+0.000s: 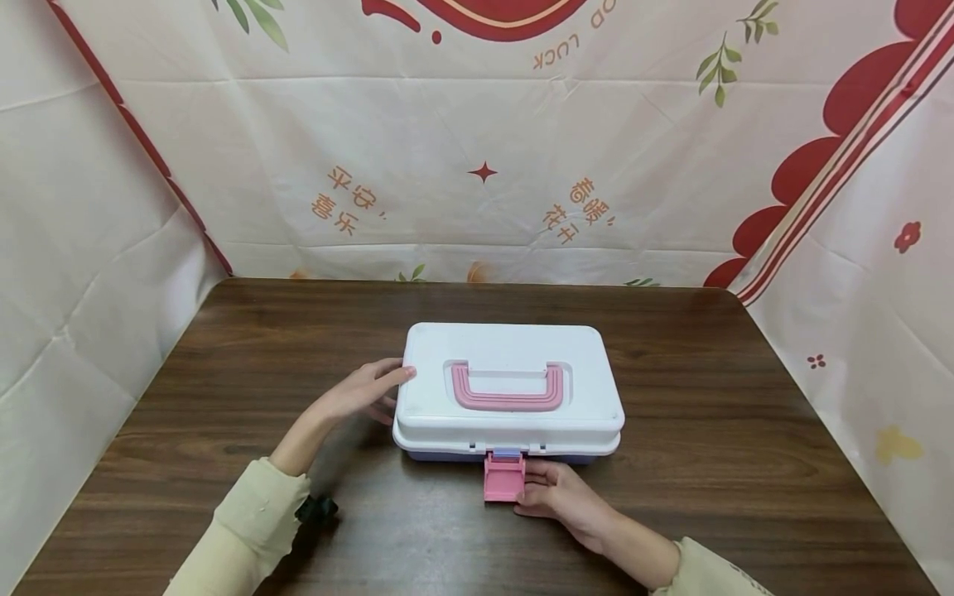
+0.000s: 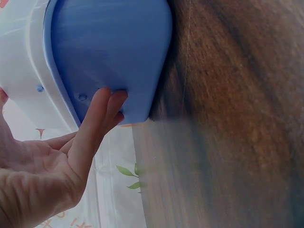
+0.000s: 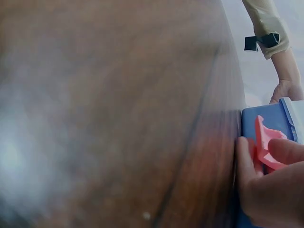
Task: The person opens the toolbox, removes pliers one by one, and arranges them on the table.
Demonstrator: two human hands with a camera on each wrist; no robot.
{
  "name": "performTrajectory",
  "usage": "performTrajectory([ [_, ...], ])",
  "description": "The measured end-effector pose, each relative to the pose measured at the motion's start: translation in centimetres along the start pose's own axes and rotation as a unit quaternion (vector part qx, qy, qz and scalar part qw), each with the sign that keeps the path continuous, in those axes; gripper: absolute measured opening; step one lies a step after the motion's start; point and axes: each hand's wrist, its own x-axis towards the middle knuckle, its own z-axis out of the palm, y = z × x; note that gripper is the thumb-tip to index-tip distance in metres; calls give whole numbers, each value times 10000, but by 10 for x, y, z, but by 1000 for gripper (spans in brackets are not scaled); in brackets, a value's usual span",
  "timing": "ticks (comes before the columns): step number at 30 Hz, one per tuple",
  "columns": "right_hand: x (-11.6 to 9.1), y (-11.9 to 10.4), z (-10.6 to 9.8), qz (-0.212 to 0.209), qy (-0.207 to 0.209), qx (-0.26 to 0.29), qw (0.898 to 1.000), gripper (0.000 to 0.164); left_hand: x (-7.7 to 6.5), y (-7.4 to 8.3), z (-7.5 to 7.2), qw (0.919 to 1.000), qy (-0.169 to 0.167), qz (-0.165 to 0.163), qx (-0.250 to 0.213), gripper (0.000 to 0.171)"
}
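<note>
A storage box with a white lid (image 1: 514,341) and a blue base (image 2: 114,47) stands on the table, its lid down. A pink carry handle (image 1: 507,402) lies folded flat on top. At the front, the pink latch (image 1: 504,482) is swung out from the box. My right hand (image 1: 570,505) pinches the latch's right edge between thumb and fingers, seen close up in the right wrist view. My left hand (image 1: 365,389) rests against the box's left end, thumb on the lid's edge and straight fingertips (image 2: 102,95) on the blue side wall.
The dark wooden table (image 1: 283,331) reaches back to a hanging white cloth (image 1: 417,124) with red and green prints. More pale cloth (image 1: 74,273) hangs at the left side. A small black device (image 1: 316,509) sits by the left wrist.
</note>
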Motion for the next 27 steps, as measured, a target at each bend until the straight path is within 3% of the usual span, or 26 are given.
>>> performTrajectory([
  [8, -3, -7, -5, 193, 153, -835, 9962, 48, 0, 0, 0, 10000, -48, 17, -54, 75],
  [23, -17, -15, -17, -16, -27, -1284, 9917, 51, 1, -1, 0, 10000, -29, 14, -60, 76],
  [25, -18, -16, -19, -181, -73, -1696, 9853, 48, 0, -2, 0, 10000, -20, 23, -51, 77],
  [27, -18, -16, -21, -603, -164, -2489, 9665, 42, -3, 1, 1, 10000, -3, 30, -42, 75],
])
